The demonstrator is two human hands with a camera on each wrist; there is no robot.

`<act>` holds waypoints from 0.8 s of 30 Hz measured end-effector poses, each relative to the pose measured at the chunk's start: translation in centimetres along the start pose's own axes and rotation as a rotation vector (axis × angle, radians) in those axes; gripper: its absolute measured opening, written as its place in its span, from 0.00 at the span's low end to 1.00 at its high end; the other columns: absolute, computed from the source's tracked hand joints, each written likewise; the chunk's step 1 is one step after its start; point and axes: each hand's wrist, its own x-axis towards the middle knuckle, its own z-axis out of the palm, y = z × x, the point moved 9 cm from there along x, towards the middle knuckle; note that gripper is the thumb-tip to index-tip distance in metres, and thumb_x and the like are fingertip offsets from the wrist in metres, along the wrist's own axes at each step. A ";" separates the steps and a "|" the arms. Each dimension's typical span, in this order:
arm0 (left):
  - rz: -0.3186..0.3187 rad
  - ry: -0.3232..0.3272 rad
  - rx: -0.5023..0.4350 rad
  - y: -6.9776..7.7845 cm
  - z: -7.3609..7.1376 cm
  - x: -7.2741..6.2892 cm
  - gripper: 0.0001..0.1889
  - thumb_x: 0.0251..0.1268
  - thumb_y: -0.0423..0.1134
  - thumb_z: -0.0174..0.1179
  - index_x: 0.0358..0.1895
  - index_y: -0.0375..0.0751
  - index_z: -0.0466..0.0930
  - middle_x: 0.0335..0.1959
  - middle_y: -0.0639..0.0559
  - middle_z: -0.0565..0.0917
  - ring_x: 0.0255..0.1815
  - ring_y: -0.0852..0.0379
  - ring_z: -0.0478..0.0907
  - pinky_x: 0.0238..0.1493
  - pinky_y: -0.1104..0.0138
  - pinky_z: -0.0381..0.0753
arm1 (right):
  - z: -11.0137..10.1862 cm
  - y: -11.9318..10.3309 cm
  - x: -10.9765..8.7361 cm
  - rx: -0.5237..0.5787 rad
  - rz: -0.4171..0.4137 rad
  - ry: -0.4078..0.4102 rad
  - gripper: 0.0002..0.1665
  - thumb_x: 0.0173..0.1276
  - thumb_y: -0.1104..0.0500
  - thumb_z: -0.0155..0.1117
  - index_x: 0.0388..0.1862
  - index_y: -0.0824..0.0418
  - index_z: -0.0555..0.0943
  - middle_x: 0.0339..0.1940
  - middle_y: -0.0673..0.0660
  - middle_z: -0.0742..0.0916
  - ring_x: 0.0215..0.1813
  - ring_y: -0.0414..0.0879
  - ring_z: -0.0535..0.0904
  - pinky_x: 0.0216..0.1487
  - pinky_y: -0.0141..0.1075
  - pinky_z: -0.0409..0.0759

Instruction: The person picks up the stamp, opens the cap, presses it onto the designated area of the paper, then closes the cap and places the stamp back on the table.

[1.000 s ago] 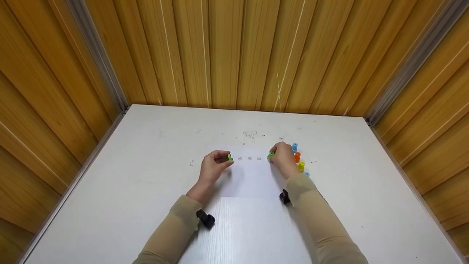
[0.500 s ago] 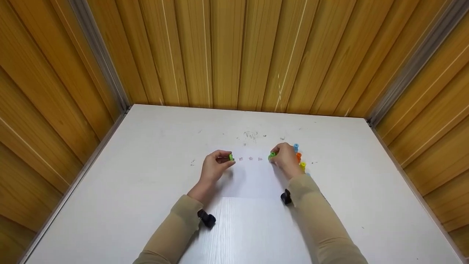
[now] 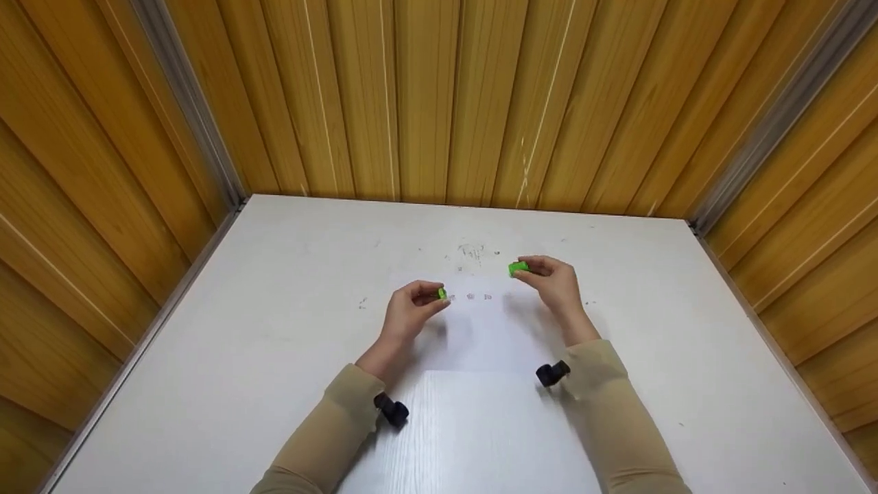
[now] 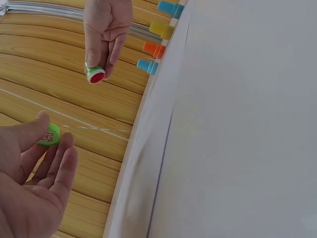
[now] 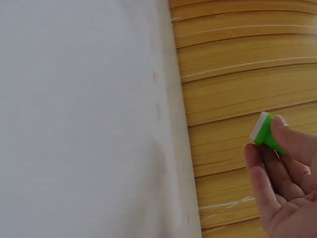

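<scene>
My right hand pinches a green stamp between thumb and fingers, held up and tilted above the paper's far right corner. The left wrist view shows the red round face of that stamp. Between my left thumb and fingertips is a small round green cap with a printed picture; this left hand hovers over the paper's left side. The white sheet of paper lies flat on the table, with a row of small stamped marks near its far edge.
Two blue stamps, a yellow stamp and an orange stamp stand in a row, hidden by the right hand in the head view. Dark smudges mark the white table. Wood-look walls enclose it.
My right hand has lifted the green stamp off the paper and tilted it, turning the wrist. My left hand has shifted slightly right, still pinching the cap.
</scene>
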 end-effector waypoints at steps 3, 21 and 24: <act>0.020 -0.028 -0.031 0.4 0.6 -0.2 0.17 0.63 0.32 0.72 0.54 0.32 0.84 0.47 0.40 0.88 0.43 0.58 0.87 0.45 0.73 0.87 | 0.8 0.1 -1.4 0.200 0.030 -0.039 0.27 0.68 0.64 0.72 0.65 0.69 0.80 0.48 0.51 0.90 0.48 0.36 0.87 0.52 0.26 0.86; 0.048 -0.126 -0.030 0.6 2.9 -1.1 0.15 0.60 0.32 0.74 0.49 0.32 0.85 0.46 0.39 0.90 0.47 0.51 0.90 0.51 0.67 0.89 | 7.6 0.0 -5.7 0.411 0.064 -0.167 0.21 0.68 0.71 0.69 0.59 0.73 0.82 0.47 0.55 0.92 0.49 0.40 0.89 0.53 0.30 0.88; 0.051 -0.124 -0.023 0.7 2.8 -1.2 0.15 0.60 0.33 0.75 0.49 0.32 0.85 0.46 0.38 0.90 0.48 0.49 0.90 0.51 0.66 0.90 | 7.9 -0.1 -5.8 0.393 0.047 -0.182 0.22 0.67 0.70 0.70 0.60 0.74 0.81 0.48 0.56 0.93 0.50 0.40 0.89 0.53 0.29 0.88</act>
